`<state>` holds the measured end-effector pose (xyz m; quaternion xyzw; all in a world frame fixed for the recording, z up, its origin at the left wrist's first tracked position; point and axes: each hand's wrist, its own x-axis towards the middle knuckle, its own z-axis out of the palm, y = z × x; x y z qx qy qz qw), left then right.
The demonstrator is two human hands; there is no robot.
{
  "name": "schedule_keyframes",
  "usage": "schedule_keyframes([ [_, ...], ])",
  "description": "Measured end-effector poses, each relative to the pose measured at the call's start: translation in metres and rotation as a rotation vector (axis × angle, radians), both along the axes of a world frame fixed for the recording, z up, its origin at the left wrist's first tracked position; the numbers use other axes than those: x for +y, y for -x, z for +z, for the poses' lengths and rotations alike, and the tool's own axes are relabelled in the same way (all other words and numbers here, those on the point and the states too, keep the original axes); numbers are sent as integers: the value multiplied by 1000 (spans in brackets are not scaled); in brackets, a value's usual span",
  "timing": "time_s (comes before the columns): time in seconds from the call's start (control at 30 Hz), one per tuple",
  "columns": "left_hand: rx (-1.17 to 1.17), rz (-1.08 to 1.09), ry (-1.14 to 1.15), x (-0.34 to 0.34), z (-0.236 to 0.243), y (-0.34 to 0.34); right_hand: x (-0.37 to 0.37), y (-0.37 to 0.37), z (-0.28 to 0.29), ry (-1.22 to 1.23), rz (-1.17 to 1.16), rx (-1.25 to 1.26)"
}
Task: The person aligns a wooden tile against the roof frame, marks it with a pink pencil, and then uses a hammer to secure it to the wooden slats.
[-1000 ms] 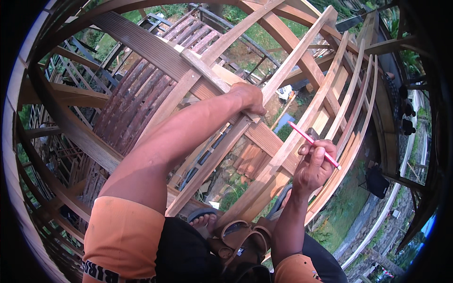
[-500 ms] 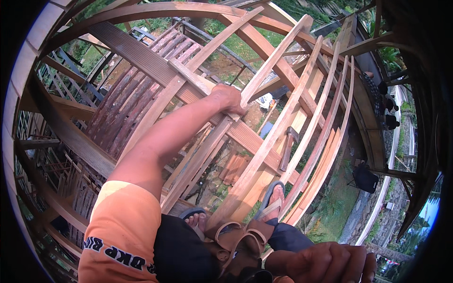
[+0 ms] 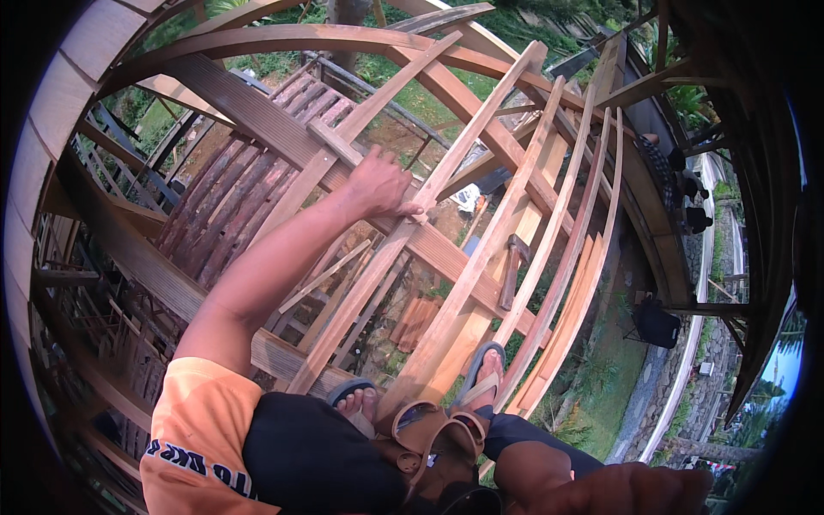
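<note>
My left hand (image 3: pixel 381 184) rests over a short wooden strip (image 3: pixel 330 142) that lies along a wide grooved board (image 3: pixel 249 107), between two long battens. Its fingers curl over the strip's far side. The thumb reaches toward the right-hand batten (image 3: pixel 468 146), near the strip's lower end. At the lower right edge, my right hand (image 3: pixel 622 491) is curled and partly cut off. What it holds, if anything, is hidden. A wooden-handled tool with a metal head (image 3: pixel 515 270), hammer or hatchet, lies across the frame to the right of my left hand.
Curved battens (image 3: pixel 549 210) run side by side with open gaps between them, showing ground below. My sandalled feet (image 3: pixel 481 378) stand on the timbers. A brown pouch (image 3: pixel 429 438) hangs at my waist. Stacked bricks or tiles (image 3: pixel 416 322) lie below, and a slatted platform (image 3: pixel 227 197) stands left.
My left hand has shifted up and left along the short strip, and its thumb now stretches out. My right hand has dropped lower and more of it is cut off. The view has shifted slightly.
</note>
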<state>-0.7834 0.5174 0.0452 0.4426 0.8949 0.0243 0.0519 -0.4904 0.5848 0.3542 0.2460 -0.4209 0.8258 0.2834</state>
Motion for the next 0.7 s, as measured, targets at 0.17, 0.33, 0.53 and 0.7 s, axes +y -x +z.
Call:
schedule_keyframes([
  [0.17,96,-100,-50,-42,-34,17,-4,9,20,-210,59,-126],
  [0.33,214,48,-438,-46,0,20,18,-6,19,-95,96,-127],
  [0.53,-110,123,-792,-20,73,-35,38,-7,18,-142,30,-84],
  [0.7,-811,156,-953,-8,76,-74,38,6,13,-186,49,-64],
])
